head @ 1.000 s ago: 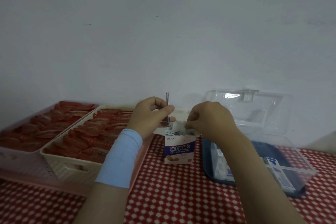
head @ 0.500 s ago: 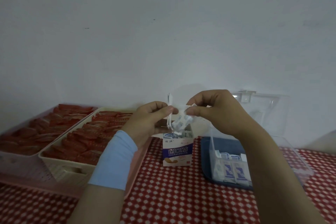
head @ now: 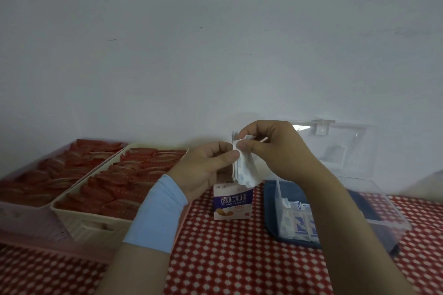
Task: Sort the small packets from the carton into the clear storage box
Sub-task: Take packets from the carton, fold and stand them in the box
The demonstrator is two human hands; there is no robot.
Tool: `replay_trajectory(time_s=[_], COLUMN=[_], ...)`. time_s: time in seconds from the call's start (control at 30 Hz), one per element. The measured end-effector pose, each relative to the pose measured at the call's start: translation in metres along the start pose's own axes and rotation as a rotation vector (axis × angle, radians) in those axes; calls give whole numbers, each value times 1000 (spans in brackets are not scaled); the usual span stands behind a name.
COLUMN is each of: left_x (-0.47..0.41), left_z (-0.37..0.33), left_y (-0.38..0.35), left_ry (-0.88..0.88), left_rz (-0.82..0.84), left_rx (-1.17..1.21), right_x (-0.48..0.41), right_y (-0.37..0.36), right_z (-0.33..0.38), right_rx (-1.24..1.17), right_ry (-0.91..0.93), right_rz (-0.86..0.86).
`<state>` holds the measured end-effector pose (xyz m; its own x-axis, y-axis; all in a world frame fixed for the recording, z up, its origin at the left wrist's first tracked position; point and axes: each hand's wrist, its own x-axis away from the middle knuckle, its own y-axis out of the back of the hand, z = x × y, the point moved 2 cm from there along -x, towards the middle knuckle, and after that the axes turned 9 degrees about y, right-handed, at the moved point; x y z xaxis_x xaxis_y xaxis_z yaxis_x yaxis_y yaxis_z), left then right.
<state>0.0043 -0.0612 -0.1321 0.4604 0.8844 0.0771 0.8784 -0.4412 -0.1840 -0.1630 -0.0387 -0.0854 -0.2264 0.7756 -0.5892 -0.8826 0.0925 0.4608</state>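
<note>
Several thin white-blue packets (head: 245, 171)

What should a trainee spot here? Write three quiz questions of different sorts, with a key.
1. Which thing do the left hand and the right hand both hold?
A. a bundle of small white-and-blue paper packets
B. a red packet
C. a spoon
2. True or false: the small purple-and-white cardboard carton stands upright on the red-and-white checked tablecloth.
3. What already lies in the clear plastic storage box?
Key: 1 A; 2 true; 3 loose white-and-blue packets.
</note>
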Motion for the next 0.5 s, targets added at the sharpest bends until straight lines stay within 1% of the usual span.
replay_trajectory(time_s=[0.1, 0.23, 0.3, 0.4, 0.47, 0.5], left_x=[-2, -4, -5, -9, -11, -11], left_z=[3, 6, 7, 11, 10, 10], left_y=[-1, -3, -4, 0, 4, 5], left_ry=[-10, -25, -22, -20, -29, -32], left_rz=[25, 78, 80, 33, 4, 6], left_rx=[93, 235, 272, 297, 324, 322], right_x=[-2, -1, -1, -1, 0, 2], right_y=[-5, -13, -17, -20, -16, -14], right_z=[-2, -6, -10, -17, -15, -12], right_rx=[-96, -280, -227, 9, 50, 35], right_ry=[-10, -97, -97, -70, -55, -43], right_rz=[-54, -103, -135, -167, -123, -58])
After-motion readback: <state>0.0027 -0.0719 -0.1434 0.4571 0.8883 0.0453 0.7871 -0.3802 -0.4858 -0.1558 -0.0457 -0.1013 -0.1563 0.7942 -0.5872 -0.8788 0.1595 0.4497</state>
